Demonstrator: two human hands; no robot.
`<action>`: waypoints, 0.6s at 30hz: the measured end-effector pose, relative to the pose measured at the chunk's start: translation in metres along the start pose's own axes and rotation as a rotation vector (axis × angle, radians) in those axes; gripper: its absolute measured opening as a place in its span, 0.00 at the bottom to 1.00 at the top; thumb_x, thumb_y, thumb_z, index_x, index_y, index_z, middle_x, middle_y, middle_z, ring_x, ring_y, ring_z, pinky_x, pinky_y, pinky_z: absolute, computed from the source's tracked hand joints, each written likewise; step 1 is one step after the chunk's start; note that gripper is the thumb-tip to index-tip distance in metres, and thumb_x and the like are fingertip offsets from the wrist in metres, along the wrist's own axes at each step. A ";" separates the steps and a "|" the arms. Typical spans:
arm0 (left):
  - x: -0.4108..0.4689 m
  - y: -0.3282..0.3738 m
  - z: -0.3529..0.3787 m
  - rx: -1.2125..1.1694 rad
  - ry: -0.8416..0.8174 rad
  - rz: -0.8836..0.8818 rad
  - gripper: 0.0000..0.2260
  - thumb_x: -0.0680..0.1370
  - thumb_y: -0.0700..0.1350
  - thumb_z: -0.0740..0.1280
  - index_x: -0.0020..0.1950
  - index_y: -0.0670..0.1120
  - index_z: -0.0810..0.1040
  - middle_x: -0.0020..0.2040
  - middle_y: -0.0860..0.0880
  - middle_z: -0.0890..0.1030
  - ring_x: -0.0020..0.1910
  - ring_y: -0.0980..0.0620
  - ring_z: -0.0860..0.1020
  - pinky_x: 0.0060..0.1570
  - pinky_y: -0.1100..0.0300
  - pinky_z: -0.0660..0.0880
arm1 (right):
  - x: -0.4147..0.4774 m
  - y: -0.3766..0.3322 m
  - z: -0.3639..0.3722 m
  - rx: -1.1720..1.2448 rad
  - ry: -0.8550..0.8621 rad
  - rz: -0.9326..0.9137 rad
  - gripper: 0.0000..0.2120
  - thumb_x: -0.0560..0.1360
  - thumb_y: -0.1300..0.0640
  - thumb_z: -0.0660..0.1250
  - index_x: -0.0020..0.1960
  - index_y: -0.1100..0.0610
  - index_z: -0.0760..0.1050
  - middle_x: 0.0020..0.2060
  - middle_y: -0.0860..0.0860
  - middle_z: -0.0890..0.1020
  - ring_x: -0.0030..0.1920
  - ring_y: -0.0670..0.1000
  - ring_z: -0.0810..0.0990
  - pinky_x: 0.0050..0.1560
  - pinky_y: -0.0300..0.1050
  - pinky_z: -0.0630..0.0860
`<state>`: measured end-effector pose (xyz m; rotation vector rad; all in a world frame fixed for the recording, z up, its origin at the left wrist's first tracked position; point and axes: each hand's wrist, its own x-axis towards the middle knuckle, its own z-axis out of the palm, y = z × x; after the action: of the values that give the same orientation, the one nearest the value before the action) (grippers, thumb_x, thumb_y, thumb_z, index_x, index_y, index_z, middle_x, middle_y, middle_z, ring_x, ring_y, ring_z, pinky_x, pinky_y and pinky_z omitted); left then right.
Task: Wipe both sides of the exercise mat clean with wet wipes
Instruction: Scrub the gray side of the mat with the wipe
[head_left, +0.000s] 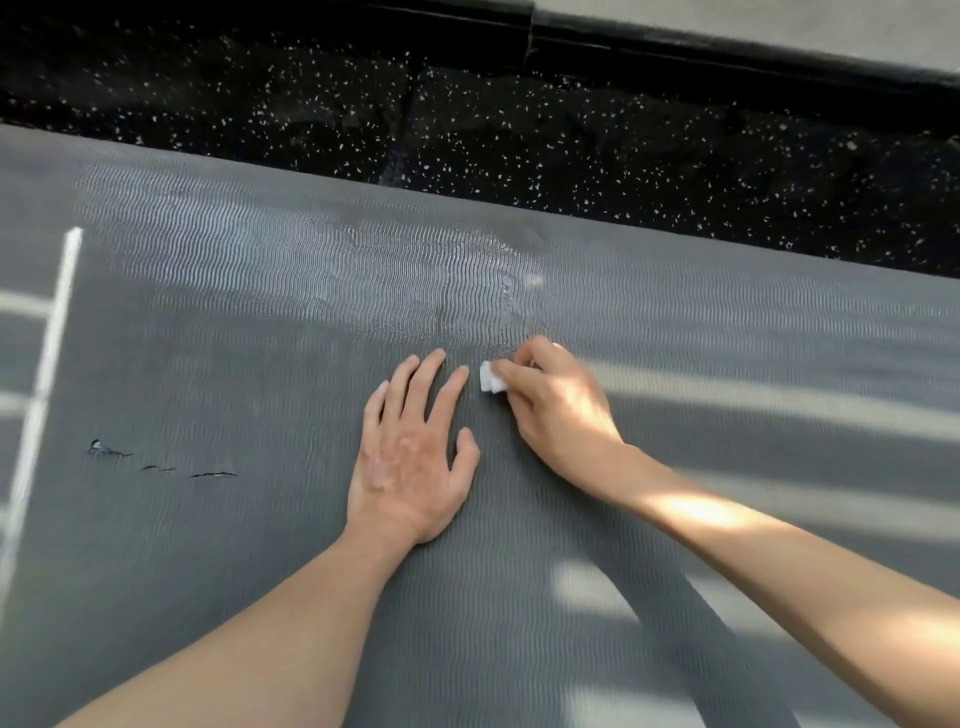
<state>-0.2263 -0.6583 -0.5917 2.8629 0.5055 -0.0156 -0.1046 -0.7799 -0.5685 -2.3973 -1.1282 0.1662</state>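
A grey ribbed exercise mat fills most of the view, lying flat on the floor. My left hand rests flat on the mat with fingers spread and straight. Just to its right, my right hand pinches a small folded white wet wipe and presses it on the mat. A shiny wet patch lies on the mat just beyond both hands.
Black speckled rubber flooring runs beyond the mat's far edge, ending at a dark baseboard. White printed lines mark the mat at the left. Small tears show in the mat left of my left hand.
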 end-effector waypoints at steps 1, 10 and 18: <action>0.000 -0.001 0.000 0.002 0.000 -0.001 0.27 0.78 0.53 0.53 0.76 0.47 0.65 0.77 0.45 0.63 0.76 0.45 0.59 0.74 0.47 0.55 | 0.002 0.001 -0.004 0.009 -0.017 -0.028 0.07 0.72 0.62 0.64 0.44 0.61 0.81 0.38 0.56 0.76 0.37 0.59 0.75 0.30 0.47 0.73; 0.001 0.000 -0.001 -0.010 0.010 -0.002 0.27 0.77 0.53 0.53 0.75 0.47 0.67 0.76 0.45 0.64 0.76 0.45 0.60 0.74 0.48 0.53 | 0.058 0.022 -0.001 -0.025 0.058 0.071 0.09 0.78 0.59 0.62 0.49 0.59 0.81 0.44 0.56 0.75 0.44 0.57 0.74 0.39 0.47 0.71; 0.000 0.000 0.002 -0.017 0.030 0.004 0.27 0.77 0.53 0.54 0.75 0.47 0.66 0.76 0.45 0.64 0.76 0.45 0.60 0.74 0.47 0.55 | 0.111 0.043 -0.013 -0.154 0.029 0.200 0.12 0.80 0.59 0.59 0.54 0.61 0.80 0.51 0.57 0.74 0.51 0.56 0.74 0.44 0.44 0.68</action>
<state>-0.2260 -0.6584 -0.5936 2.8520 0.5033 0.0319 0.0013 -0.7247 -0.5668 -2.6401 -0.9161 0.1132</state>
